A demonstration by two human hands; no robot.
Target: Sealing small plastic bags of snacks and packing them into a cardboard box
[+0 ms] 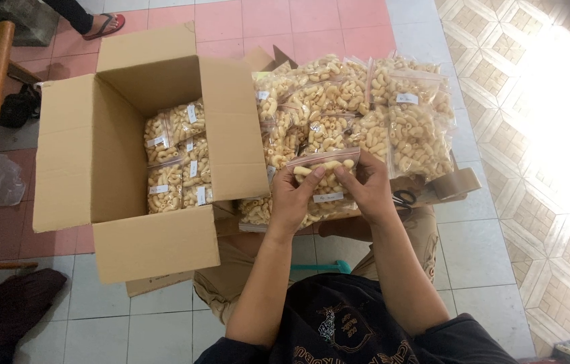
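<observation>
A clear zip bag of macaroni-shaped crackers (325,180) sits between both hands, the left hand (289,200) and right hand (368,190) each pinching its top corners. Just beyond lies a heap of filled bags (359,114). Left of the hands, an open cardboard box (96,155) holds packed bags (177,158).

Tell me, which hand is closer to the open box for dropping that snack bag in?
Probably the left hand: it holds the bag on the side nearer the cardboard box; the right hand is farther away.
</observation>
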